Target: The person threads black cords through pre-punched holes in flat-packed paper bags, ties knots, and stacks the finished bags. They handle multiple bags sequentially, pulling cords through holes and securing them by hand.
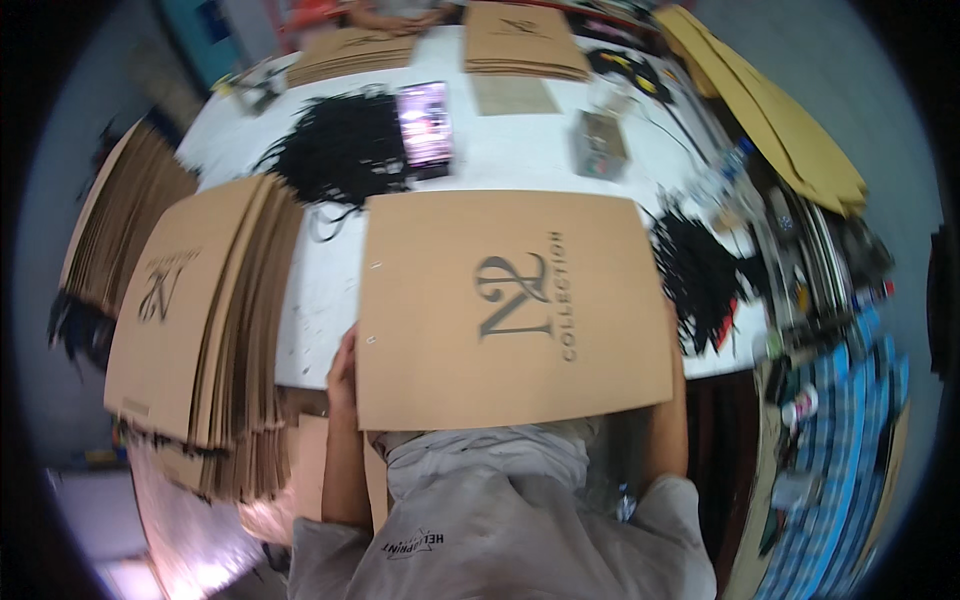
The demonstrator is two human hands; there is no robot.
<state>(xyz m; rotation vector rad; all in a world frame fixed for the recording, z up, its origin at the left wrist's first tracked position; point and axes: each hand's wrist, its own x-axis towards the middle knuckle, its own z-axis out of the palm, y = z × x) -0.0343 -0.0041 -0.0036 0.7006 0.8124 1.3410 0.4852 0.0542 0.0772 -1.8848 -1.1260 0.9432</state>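
Observation:
A flat brown paper bag (430, 290) with a dark printed emblem is held up in front of my body, over the table's near edge. Two small holes with pale marks show along its left side. My left hand (343, 372) grips that left side, its fingers partly behind the bag. At the opposite side my right hand (674, 325) holds the edge, mostly hidden by the bag. Beyond the bag lies a heap of black cords (340, 145), and a second bunch of black cords (695, 265) is to the right.
Stacks of brown bags (180, 310) stand at the left. More bags (520, 40) lie at the far side of the white table (510, 150), near another person's hands (400, 22). A lit phone (426, 125), a small box (600, 143) and a plastic bottle (735, 160) are there too.

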